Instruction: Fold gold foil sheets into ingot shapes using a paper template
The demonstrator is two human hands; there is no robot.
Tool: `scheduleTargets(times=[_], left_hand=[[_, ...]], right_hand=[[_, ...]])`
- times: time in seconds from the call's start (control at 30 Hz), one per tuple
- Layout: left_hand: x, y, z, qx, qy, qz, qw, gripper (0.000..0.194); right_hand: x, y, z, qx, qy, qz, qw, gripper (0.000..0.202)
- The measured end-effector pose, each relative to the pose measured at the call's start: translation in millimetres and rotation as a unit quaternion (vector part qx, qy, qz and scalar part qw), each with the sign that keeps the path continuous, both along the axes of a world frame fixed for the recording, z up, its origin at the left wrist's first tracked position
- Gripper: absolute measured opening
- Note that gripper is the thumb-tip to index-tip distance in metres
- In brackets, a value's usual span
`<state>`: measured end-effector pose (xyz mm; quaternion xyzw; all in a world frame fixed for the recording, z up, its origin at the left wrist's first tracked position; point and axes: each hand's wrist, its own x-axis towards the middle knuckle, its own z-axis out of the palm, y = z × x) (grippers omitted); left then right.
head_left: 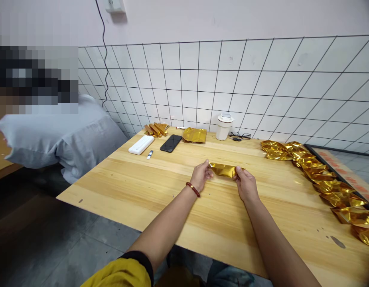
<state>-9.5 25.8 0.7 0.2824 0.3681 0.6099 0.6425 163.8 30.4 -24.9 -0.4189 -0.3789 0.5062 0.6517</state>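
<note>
A folded strip of shiny gold foil paper (pixel 223 170) stretches between my two hands, just over the wooden table. My left hand (pixel 201 175), with a dark red bead bracelet (pixel 193 189) at the wrist, pinches its left end. The right end is gripped between thumb and fingers of my right hand (pixel 245 183). Beyond my hands lies a flat stack of gold foil paper (pixel 194 135). Several narrow folded gold strips (pixel 156 129) are heaped at the far left corner. Along the right side runs a row of puffed gold foil pieces (pixel 318 171).
On the wooden table (pixel 127 191) are a white power bank (pixel 141 144), a small glue stick (pixel 150 154), a black phone (pixel 171 143), a white lidded cup (pixel 224 126) and black glasses (pixel 240 136). A dark-framed panel (pixel 346 167) borders the right. Another person in grey (pixel 82 135) sits at left.
</note>
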Motion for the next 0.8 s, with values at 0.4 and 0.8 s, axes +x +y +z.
scheduleTargets(times=[0.4, 0.8], left_hand=[[1.7, 0.4, -3.2, 0.022, 0.053, 0.007, 0.998, 0.043], [2.5, -4.7, -2.8, 0.039, 0.132, -0.054, 0.989, 0.048]], right_hand=[[-0.6, -1.0, 2.1, 0.01, 0.0, -0.001, 1.0, 0.038], [-0.4, -2.1, 1.6, 0.012, -0.022, 0.015, 1.0, 0.037]])
